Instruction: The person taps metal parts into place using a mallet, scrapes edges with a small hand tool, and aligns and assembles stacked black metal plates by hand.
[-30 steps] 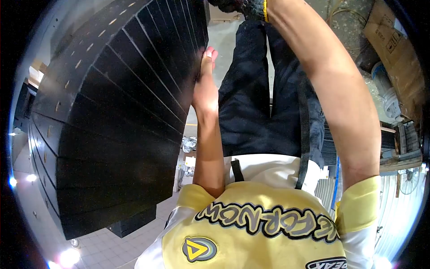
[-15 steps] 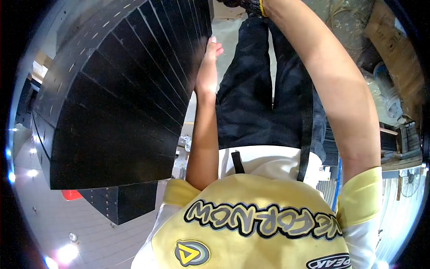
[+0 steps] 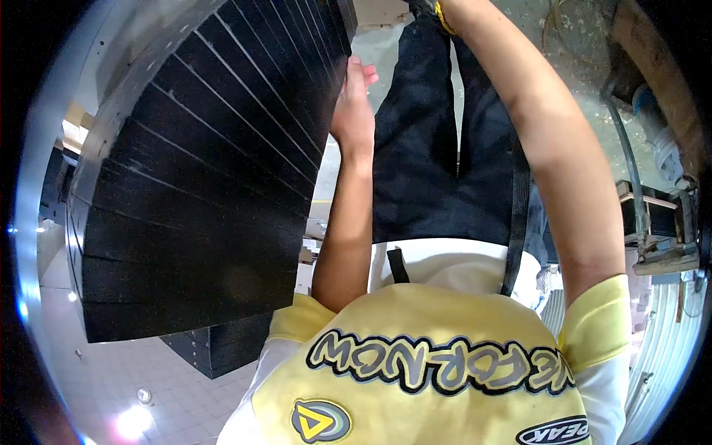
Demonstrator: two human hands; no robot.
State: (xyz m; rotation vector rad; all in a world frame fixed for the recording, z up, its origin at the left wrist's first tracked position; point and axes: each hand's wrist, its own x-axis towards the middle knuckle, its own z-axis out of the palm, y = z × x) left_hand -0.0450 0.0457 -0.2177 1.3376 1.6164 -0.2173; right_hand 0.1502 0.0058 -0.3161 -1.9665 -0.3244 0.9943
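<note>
A large black object with a fan of thin parallel lines, like stacked panels (image 3: 200, 208), fills the left side of the head view. My left hand (image 3: 354, 104) is bare and lies along its right edge. The thumb and some fingertips show, apart and pointing away from the object; the rest of the fingers are hidden. At the top edge, my right hand (image 3: 424, 9) wears a dark glove with a yellow cuff. It is mostly cut off by the frame, so its fingers and anything in them cannot be seen.
Below the panels sits a dark box-like block (image 3: 222, 347). On the right are a wooden-topped stand (image 3: 667, 259), a metal pipe (image 3: 627, 152) and a brown board (image 3: 656, 44). Pale floor (image 3: 382, 48) shows beside my dark trousers (image 3: 445, 185).
The view has shifted, and the black panels appear turned slightly. My left hand sits a little further right, still by their edge. The right glove has slid further out at the top.
</note>
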